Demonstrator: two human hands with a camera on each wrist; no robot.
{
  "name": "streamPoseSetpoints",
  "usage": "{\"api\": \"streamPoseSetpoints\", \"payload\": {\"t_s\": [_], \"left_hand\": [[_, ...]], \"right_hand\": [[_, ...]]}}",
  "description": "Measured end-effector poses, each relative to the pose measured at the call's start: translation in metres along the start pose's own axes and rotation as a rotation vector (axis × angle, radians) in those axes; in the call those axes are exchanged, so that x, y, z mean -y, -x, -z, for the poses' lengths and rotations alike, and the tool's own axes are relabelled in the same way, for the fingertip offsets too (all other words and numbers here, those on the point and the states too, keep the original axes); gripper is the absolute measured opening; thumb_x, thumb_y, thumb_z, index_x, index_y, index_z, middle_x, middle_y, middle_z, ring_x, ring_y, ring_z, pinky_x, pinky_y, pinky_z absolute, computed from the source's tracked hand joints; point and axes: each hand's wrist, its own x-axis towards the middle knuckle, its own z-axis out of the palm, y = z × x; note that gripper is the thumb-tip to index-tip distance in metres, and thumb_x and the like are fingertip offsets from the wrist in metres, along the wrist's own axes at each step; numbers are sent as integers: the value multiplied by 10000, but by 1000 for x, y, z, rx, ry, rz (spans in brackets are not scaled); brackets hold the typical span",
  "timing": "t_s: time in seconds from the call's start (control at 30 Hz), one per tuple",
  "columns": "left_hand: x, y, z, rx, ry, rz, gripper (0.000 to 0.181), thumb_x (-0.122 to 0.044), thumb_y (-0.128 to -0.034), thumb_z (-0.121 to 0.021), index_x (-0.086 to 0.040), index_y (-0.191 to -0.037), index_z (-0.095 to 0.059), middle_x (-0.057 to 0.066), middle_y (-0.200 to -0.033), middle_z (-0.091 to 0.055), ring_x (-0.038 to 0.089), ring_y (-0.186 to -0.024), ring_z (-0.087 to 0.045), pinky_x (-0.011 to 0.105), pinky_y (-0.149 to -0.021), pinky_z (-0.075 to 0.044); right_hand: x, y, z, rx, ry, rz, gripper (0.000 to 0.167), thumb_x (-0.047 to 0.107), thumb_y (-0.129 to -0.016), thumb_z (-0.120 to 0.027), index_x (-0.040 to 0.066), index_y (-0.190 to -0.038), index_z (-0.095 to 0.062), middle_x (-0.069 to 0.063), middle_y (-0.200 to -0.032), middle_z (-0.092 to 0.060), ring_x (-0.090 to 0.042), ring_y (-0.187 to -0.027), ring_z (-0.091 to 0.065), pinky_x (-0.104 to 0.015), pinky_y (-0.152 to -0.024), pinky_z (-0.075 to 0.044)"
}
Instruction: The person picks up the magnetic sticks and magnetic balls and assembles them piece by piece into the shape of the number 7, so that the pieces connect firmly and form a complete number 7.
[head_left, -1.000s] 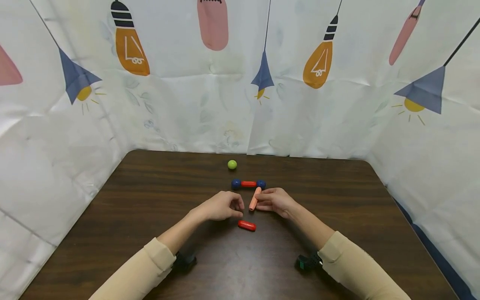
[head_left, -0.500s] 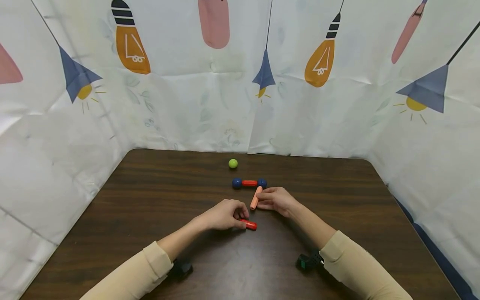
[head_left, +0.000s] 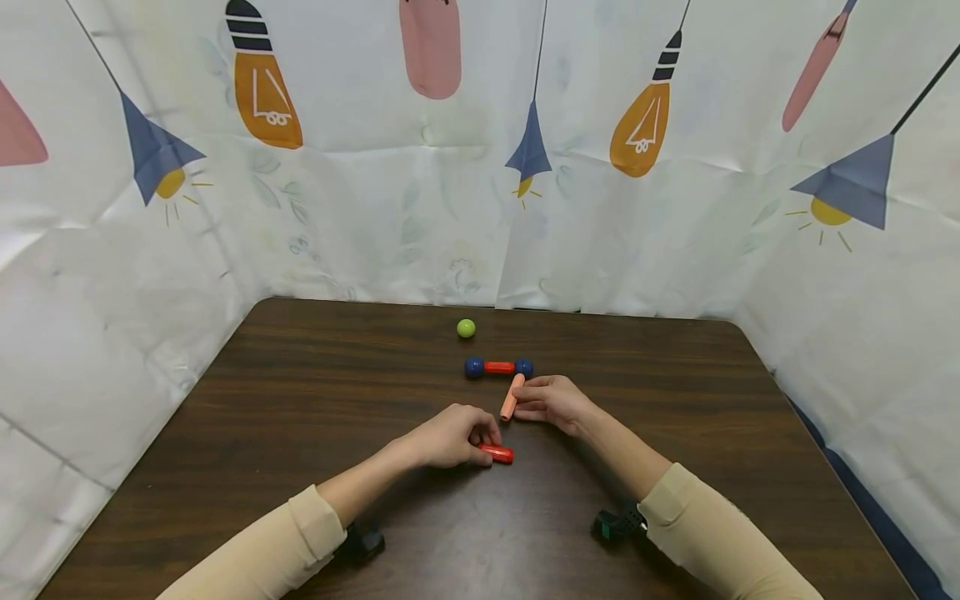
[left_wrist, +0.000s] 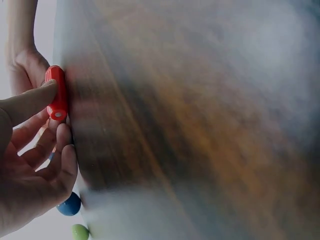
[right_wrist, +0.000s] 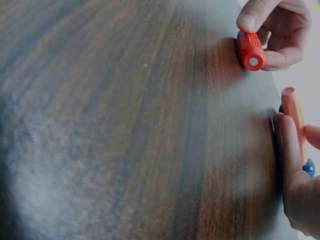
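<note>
My left hand [head_left: 454, 435] pinches a short red magnetic rod [head_left: 501, 454] between thumb and fingers, low at the table. A silvery magnet dot shows on the end of this red rod [right_wrist: 250, 52] in the right wrist view. Just to the right, my right hand [head_left: 557, 403] holds a salmon-orange magnetic rod [head_left: 510, 402] between thumb and fingers. The orange rod's far end meets or nearly meets a dark blue ball [head_left: 524, 367]. That ball sits at one end of another red rod [head_left: 498, 367], with a second blue ball [head_left: 474, 367] at its other end.
A small lime-green ball [head_left: 466, 328] lies near the back edge of the dark wooden table [head_left: 337, 350]. Behind the table hangs a white curtain [head_left: 360, 208] printed with lamps. A black wrist device [head_left: 618, 525] sits under the right sleeve.
My left hand has come nearer and slightly right, down onto the loose red rod, and now grips it. The right hand and orange rod have stayed put.
</note>
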Motion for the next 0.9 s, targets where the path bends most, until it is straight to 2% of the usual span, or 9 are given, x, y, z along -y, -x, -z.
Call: {"api": "streamPoseSetpoints", "payload": {"t_s": [0.43,0.7,0.9], "left_hand": [[0,3,1,-3,-28,10,111,-95,-875,-823,-130,-967,-772,-94,-797,-626,78,-723,-571,268,-670,-484],[0,5,3,6,21,12,70,-90,-921,-771,-103,-988,-753,-74,-789,-640,97,-707,-590,269,-659,-493],[0,6,4,12,48,38,62,-96,-948,-741,-91,-1010,-739,-57,-804,-650,108,-716,-599,283,-669,-501]], "right_hand": [[-1,0,1,14,-1,1,464,42,-1005,-655,-183,-1375,-489,-178,-1083,-702,-211,-898,-735,-367,-860,-572],[0,0,1,5,-2,-10,410,34,-1005,-651,-173,-1336,-526,-171,-1063,-704,-209,-879,-736,-365,-852,-575],[1,0,1,6,-1,-12,430,43,-1008,-652,-174,-1353,-516,-168,-1059,-713,-213,-883,-737,-365,-845,-577]]}}
